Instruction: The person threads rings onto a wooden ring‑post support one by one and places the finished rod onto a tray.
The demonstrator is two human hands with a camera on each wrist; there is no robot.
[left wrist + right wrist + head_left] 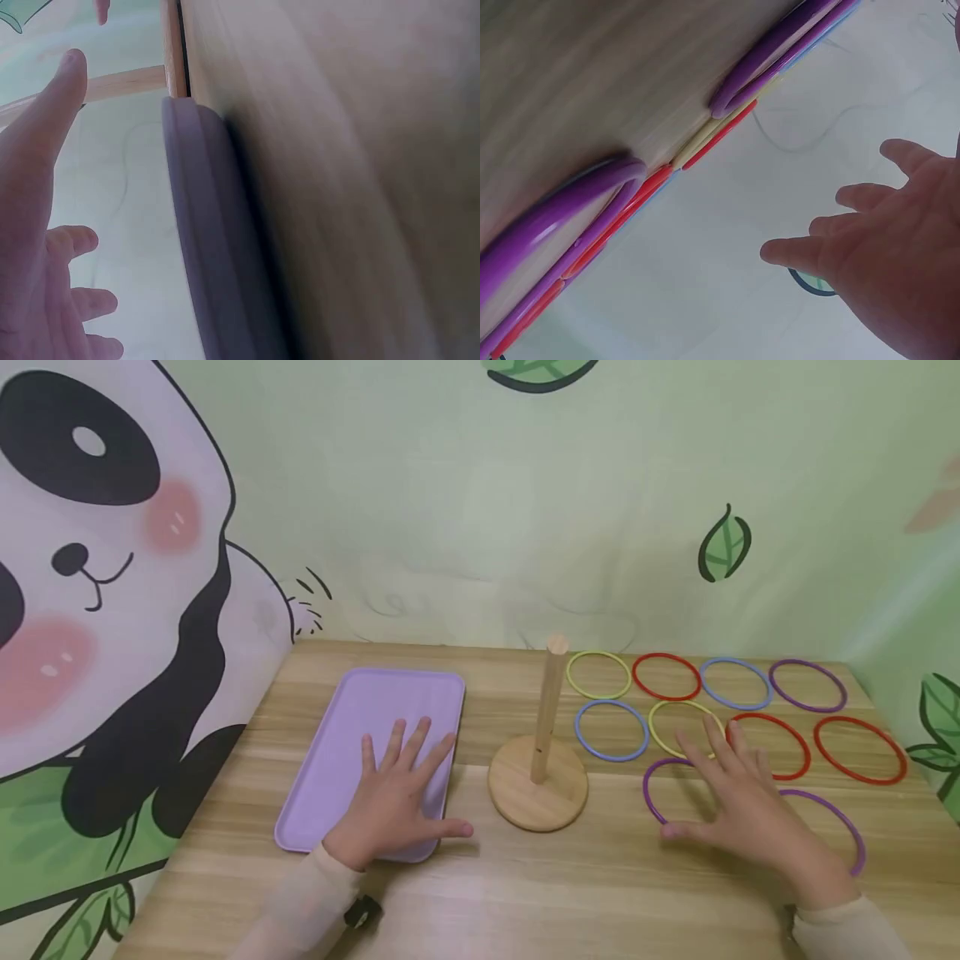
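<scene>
My left hand hovers with spread fingers over the purple tray, whose edge shows in the left wrist view, apart from the hand. My right hand, fingers spread and holding nothing, is above the front rings. Under it lie a purple ring and another purple ring, both partly hidden. Just beyond its fingertips are a yellow-green ring and a red ring. Between the hands a wooden peg stands upright on a round wooden base.
More rings lie flat in rows at the back right: yellow-green, red, blue, purple, blue and red. A wall painted with a panda and leaves borders the wooden table.
</scene>
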